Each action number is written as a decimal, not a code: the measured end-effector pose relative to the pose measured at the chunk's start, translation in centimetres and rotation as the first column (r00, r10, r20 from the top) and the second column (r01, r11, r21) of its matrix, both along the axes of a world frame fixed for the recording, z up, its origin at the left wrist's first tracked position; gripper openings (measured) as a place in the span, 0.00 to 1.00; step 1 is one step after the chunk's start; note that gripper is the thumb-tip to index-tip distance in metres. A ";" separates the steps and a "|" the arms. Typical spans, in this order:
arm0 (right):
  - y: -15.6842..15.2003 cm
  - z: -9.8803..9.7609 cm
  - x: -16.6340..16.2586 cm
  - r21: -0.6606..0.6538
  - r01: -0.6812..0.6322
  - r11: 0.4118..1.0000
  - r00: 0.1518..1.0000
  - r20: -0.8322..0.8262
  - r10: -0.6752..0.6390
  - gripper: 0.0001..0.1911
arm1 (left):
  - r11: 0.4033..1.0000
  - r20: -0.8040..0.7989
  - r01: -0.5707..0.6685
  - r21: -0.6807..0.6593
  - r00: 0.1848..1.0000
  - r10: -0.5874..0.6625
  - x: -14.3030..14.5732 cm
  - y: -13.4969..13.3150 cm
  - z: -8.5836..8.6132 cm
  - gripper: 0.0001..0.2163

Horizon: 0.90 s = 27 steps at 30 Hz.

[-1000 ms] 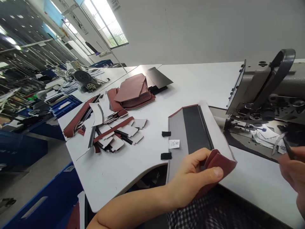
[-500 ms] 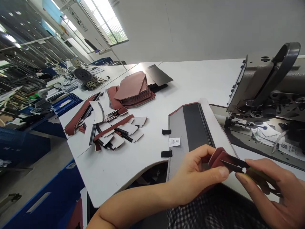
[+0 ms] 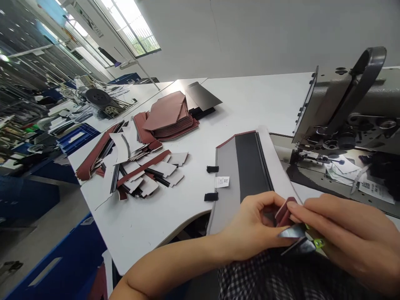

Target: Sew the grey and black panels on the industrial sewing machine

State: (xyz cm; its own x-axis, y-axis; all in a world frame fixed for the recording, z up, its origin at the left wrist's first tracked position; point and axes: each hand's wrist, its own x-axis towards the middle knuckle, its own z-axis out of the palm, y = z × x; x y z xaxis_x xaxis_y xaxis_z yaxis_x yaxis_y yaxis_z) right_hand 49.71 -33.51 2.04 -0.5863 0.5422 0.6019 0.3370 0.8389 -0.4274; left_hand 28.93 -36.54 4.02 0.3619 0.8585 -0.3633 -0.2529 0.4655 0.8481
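Off at the upper left of the frame, a second sewing machine (image 3: 98, 98) stands on a farther table among papers, with a blue plastic crate (image 3: 78, 138) below it. On the white cutting table (image 3: 131, 233), left of centre, lie loose cut pieces (image 3: 140, 175) of white backing, black strip and maroon trim. Just behind them sits a stack of maroon leatherette panels (image 3: 165, 114), touching a black sheet (image 3: 203, 96) at its far side.

Toward the centre lies a grey and black panel (image 3: 250, 166) with two small black tabs (image 3: 212, 169) at its left edge. A white label (image 3: 222, 181) beside them carries a QR code, but its print is too small to read. At the panel's near edge, low and right of centre, is the maroon flap (image 3: 283, 212). The left hand (image 3: 254, 221) pinches it, thumb and fingers closed together on the fold. The right hand (image 3: 346, 233) comes in over it, fingers curled together around thread snips (image 3: 296, 237), whose dark blades stand apart at the flap. The step in hand looks like trimming there, which calls for a steady pinch.

At far right, under the sewing machine head (image 3: 343, 108), lies a paper slip (image 3: 376, 192) with an unreadable QR code.
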 end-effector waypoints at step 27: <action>0.4 0.2 -0.4 -0.328 0.173 0.929 0.945 -0.212 -0.251 0.07 | 0.996 -0.003 0.073 -0.041 0.997 -0.073 0.5 0.7 0.3 0.18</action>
